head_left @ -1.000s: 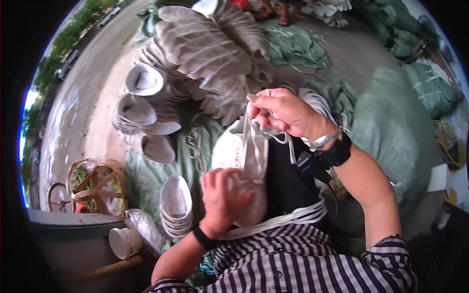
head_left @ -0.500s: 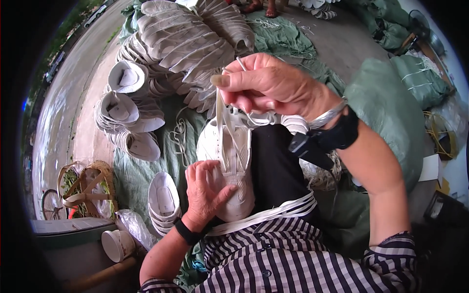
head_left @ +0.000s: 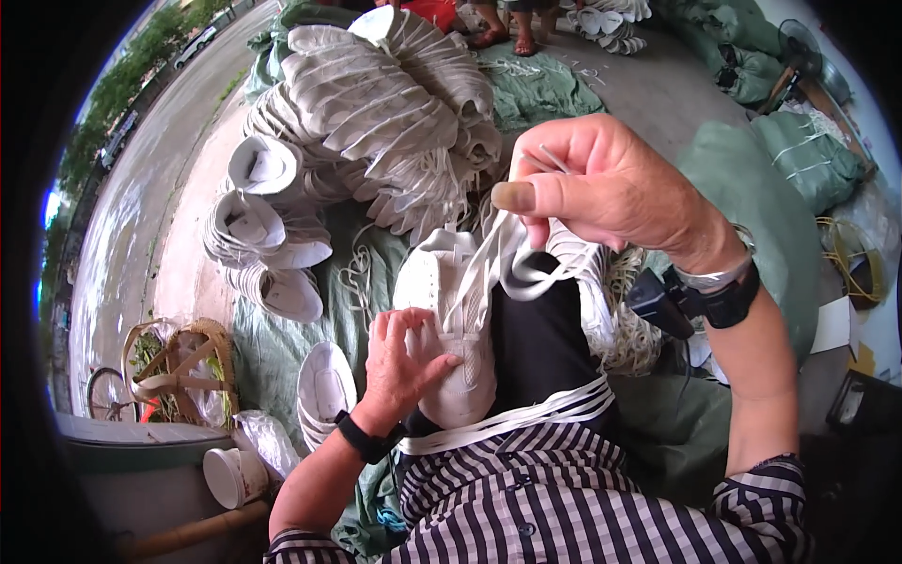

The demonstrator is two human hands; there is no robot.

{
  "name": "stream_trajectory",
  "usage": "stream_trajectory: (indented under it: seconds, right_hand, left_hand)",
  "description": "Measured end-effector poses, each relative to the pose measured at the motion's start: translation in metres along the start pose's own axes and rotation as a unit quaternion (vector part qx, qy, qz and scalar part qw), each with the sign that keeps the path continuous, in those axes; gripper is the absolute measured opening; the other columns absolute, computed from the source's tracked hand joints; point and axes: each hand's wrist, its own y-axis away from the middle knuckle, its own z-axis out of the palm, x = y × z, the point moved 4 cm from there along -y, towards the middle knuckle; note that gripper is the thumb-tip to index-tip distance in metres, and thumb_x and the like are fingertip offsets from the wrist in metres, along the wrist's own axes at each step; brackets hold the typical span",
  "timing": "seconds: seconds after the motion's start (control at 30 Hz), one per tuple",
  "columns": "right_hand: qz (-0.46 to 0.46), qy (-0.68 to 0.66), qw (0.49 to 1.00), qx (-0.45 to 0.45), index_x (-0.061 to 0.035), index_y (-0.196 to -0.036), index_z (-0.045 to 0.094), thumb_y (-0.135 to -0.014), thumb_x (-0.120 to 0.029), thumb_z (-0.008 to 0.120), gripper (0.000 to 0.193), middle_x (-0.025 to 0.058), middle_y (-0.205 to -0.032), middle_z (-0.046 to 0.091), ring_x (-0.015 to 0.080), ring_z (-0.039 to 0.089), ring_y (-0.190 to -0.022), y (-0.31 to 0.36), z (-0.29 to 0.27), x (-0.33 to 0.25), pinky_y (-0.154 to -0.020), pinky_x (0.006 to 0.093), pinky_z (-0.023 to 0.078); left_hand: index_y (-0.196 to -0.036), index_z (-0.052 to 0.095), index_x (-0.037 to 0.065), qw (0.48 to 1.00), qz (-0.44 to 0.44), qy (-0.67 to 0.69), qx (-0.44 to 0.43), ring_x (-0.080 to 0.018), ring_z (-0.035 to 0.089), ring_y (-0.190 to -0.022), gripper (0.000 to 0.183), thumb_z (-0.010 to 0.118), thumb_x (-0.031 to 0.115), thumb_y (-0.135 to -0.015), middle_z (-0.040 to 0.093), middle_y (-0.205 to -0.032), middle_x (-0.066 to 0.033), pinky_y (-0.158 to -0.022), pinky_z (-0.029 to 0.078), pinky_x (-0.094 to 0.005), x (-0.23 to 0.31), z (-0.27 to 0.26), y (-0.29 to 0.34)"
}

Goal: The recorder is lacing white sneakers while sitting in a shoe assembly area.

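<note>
White shoe: the white shoe [head_left: 458,381] lies on my lap, toe toward my striped shirt [head_left: 564,508], its opening farther from me.
My left hand: the left hand [head_left: 406,362] lies over the shoe's left side near the toe; the thumb is spread away from the other fingers [head_left: 401,326], its tip on the toe part, while those fingers sit close together on the flank.
My right hand: the right hand [head_left: 615,193] is raised above and to the right of the shoe, apart from it, thumb and bent fingers pinching a white lace [head_left: 489,258]; a thin end pokes out above the thumb.
Lace: it runs from my right fingers down to the front of the shoe, with a loose loop hanging just right of the shoe.
Lap: more white laces [head_left: 526,414] stretch across my dark trousers [head_left: 540,329], between shoe and shirt.
Left of the shoe: a nested stack of white uppers [head_left: 327,385] stands near my left wrist, on a green sheet [head_left: 268,343].
Beyond: a large heap of pale uppers [head_left: 376,94] sits past the shoe's opening.
Right side: a bulky green sack [head_left: 766,226] stands beyond my right wrist.
</note>
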Motion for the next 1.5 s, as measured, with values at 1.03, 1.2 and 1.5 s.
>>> stream_trajectory:
  seconds: [1.03, 1.2, 1.5]
  right_hand:
    - [0.32, 0.067, 0.924, 0.197, -0.0055, -0.068, 0.059, -0.086, -0.027, 0.061, 0.028, 0.0025, -0.058, 0.059, 0.0033, 0.038, -0.038, 0.182, -0.105, 0.273, -0.035, 0.0207, 0.025]
    - [0.38, 0.022, 0.848, 0.37, -0.0049, -0.065, 0.059, -0.083, -0.026, 0.062, 0.029, 0.0039, -0.055, 0.055, 0.0104, 0.043, -0.041, 0.27, -0.14, 0.349, -0.039, 0.0284, 0.033]
    - [0.117, -0.021, 0.99, 0.072, -0.0016, -0.101, 0.06, -0.092, -0.012, 0.048, 0.019, 0.0035, -0.072, 0.062, 0.0073, 0.054, -0.057, 0.088, -0.036, 0.247, -0.05, 0.0225, 0.043]
  left_hand:
    - [-0.07, 0.048, 0.019, 0.716, -0.446, 0.47, 0.259, -0.0047, 0.033, -0.04, 0.024, 0.047, 0.024, -0.094, 0.04, -0.054, 0.0082, -0.035, 0.028, -0.0192, -0.318, -0.303, 0.065]
    - [-0.081, 0.051, 0.015, 0.782, -0.5, 0.027, 0.371, -0.0157, 0.046, -0.058, 0.014, 0.047, 0.025, -0.091, 0.049, -0.071, -0.0002, -0.051, 0.039, -0.0293, -0.344, -0.472, 0.223]
    - [-0.104, 0.063, 0.009, 0.857, -0.34, -0.347, 0.173, -0.0229, 0.056, -0.095, 0.024, 0.044, 0.018, -0.091, 0.059, -0.102, -0.0088, -0.084, 0.044, -0.0321, -0.319, -0.315, 0.131]
